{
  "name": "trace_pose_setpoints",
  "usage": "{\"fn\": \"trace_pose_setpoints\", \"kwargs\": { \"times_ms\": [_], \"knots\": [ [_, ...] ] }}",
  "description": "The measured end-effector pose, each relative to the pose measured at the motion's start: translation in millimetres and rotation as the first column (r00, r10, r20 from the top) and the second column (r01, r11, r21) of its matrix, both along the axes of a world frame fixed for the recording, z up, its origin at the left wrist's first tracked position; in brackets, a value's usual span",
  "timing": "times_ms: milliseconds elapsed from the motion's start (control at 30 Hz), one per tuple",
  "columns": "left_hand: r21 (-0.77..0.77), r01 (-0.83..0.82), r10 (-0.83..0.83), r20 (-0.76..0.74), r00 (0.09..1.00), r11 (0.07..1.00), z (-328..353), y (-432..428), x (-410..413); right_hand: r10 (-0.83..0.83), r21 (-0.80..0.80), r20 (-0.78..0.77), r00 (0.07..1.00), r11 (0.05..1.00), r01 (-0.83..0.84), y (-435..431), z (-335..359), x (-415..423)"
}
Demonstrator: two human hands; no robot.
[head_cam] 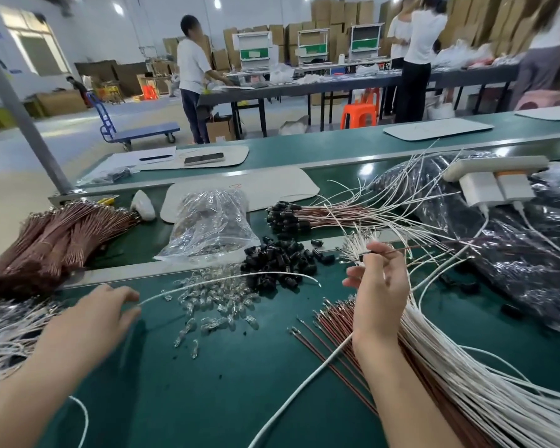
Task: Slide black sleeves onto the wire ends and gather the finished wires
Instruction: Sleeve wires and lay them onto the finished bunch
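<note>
My left hand [93, 313] pinches the end of a white wire [227, 278] that arcs right over the green table. My right hand [380, 287] is raised and pinches a thin brown wire [411, 249] with a black sleeve [366, 253] at its tip. A heap of loose black sleeves [278, 261] lies between the hands, farther back. Behind it lies a bundle of brown wires with black sleeves on their ends [291, 216]. Bare brown wires [333, 337] and a thick fan of white wires [459, 367] lie under my right forearm.
Clear plastic caps [214, 302] are scattered on the green table [191, 399]. A clear bag [210, 221] stands behind them. Tied brown wire bundles [52, 240] lie far left, a dark plastic bag [511, 250] and a power strip [495, 169] far right. People work at distant tables.
</note>
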State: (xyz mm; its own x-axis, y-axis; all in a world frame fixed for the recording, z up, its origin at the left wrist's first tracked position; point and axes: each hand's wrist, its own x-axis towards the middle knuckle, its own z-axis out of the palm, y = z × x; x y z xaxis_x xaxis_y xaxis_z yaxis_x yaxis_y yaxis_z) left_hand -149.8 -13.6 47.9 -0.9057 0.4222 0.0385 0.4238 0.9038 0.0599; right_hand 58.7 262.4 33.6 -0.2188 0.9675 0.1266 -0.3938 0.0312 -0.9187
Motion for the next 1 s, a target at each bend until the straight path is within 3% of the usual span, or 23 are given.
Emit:
{"fn": "trace_pose_setpoints", "kwargs": {
  "times_ms": [100,233,367,533,633,767,1000],
  "knots": [
    [0.083,0.033,-0.024,-0.106,0.994,0.996,-15.3,9.3,20.2,0.014,-0.035,0.002,1.0,0.999,-0.014,0.4,-1.7,-1.1],
    [0.208,0.352,-0.29,-0.276,0.916,0.913,-16.5,58.2,60.1,0.028,-0.068,-0.009,1.0,0.997,-0.029,0.4,-2.7,-1.4],
    [0.18,0.538,-0.457,-0.352,0.817,0.823,-25.6,119.3,79.9,0.058,-0.074,-0.011,0.998,0.996,-0.059,1.4,-3.1,-0.3],
    [0.106,0.465,-0.405,-0.349,0.845,0.879,-41.9,156.6,85.7,0.16,-0.098,0.009,0.987,0.982,-0.158,4.5,-5.9,0.6],
    [0.166,0.456,-0.366,-0.391,0.844,0.874,-45.9,162.2,86.5,0.199,-0.128,0.01,0.98,0.972,-0.196,6.1,-8.5,-1.1],
    [0.315,0.415,-0.311,-0.332,0.891,0.853,-49.9,164.2,87.4,0.238,-0.174,0.016,0.971,0.957,-0.232,5.8,-11.8,-2.4],
    [0.532,0.494,-0.258,-0.457,0.851,0.688,-22.0,131.2,91.2,0.424,-0.16,0.123,0.897,0.901,-0.404,1.1,-15.3,-4.2]
  ]
}}
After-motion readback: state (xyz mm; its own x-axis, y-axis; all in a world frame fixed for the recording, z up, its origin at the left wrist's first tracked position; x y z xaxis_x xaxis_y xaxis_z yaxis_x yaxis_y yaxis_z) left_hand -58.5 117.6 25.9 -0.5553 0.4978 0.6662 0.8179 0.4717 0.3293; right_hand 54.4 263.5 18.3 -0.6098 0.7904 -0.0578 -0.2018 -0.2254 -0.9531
